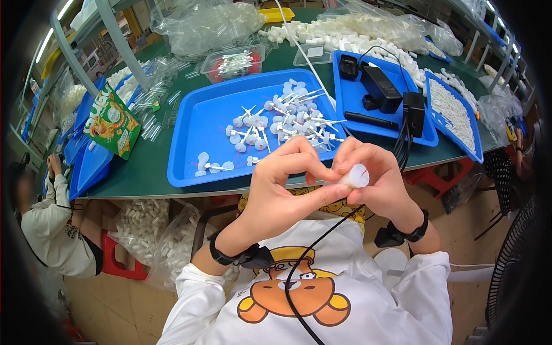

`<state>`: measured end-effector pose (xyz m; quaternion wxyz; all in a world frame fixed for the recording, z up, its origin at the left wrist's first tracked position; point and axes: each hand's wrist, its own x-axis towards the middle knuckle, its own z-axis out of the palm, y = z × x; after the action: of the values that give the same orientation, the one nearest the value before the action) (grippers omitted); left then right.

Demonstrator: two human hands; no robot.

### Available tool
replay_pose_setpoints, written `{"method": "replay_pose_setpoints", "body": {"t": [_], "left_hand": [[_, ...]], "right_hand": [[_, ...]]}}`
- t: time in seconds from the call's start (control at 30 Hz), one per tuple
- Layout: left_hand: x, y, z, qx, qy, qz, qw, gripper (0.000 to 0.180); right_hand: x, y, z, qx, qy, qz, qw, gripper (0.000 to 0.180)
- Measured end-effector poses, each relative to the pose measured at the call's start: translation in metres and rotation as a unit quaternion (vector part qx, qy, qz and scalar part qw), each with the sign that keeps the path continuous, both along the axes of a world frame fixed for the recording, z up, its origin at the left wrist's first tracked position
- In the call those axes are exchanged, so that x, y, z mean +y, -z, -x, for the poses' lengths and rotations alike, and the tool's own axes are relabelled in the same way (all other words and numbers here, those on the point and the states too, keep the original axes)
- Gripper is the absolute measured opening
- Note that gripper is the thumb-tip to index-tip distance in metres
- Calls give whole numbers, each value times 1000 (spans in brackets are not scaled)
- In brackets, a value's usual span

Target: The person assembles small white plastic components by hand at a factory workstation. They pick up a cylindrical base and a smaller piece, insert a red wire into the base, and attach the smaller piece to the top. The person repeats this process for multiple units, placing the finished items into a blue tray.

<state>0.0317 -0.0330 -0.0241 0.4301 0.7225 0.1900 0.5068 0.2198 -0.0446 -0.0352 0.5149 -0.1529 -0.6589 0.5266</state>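
Note:
My left hand [287, 179] and my right hand [379, 175] meet in front of my chest, just past the near edge of the table. Between their fingertips they pinch a small white cylindrical plastic piece [357, 176]. Its round end faces up toward me and bears a thin red line. The rest of the piece is hidden behind my fingers. Beyond my hands lies a large blue tray [192, 123]. Heaped in its right half are many small white parts [253, 129], round discs on thin stems, some with red threads.
A second blue tray [422, 133] holds black power adapters [380, 89] and cables. Right of it, another tray holds white sticks [451, 109]. White cylinders [345, 34] are heaped at the back. A green snack bag [113, 123] stands left; beyond it sits a person [54, 224].

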Motion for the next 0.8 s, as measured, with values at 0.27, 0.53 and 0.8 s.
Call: {"method": "replay_pose_setpoints", "body": {"t": [0.27, 0.53, 0.8], "left_hand": [[1, -31, 26, 99, -88, -79, 988, 40], [-3, -99, 136, 12, -349, -113, 930, 41], [84, -75, 257, 158, -433, 85, 883, 25]], "right_hand": [[0, -9, -5, 60, 13, 78, 995, 27], [-7, -22, -16, -19, 14, 66, 998, 22], [-5, -24, -23, 31, 68, 22, 997, 26]]}}
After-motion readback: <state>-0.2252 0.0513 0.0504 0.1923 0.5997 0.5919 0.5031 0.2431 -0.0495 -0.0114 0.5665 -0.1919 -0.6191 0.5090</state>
